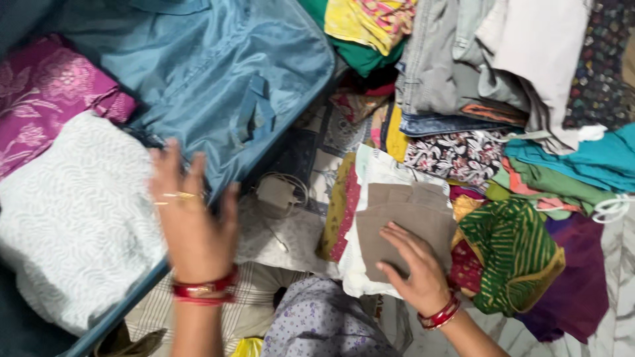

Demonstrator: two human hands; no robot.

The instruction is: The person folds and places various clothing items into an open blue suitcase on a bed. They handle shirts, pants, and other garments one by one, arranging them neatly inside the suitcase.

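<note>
A: What is all this spread on?

B: A pale marble-look floor (618, 264) shows at the right edge, and a checked cloth (251, 297) lies under the middle of the heap. An open blue suitcase (218, 73) fills the upper left, its shiny lining creased, a strap stitched across the lid.

A: And the piece under the hand?

B: A folded taupe garment (413, 215), flat and roughly square, matte cloth with a stitched panel near its top edge. It sits on a folded white piece (370, 175), between the suitcase and a green-and-yellow striped fabric (512, 254).

A: How do the hands stand?

B: The right hand (413, 268) lies palm down on the taupe garment, fingers spread wide and flat, gripping nothing. The left hand (192, 215) is blurred, fingers open and loosely spread over the suitcase rim, just beside a white textured cloth (73, 211) with a wavy woven pattern. Both wrists carry red bangles.

A: Anything else inside the case?

B: A magenta floral fabric (46, 92), slightly glossy, touching the white one. Piles of folded clothes (476, 79), denim, prints and teal, crowd the upper right. A white charger (274, 192) with its cord rests near the suitcase's edge.
</note>
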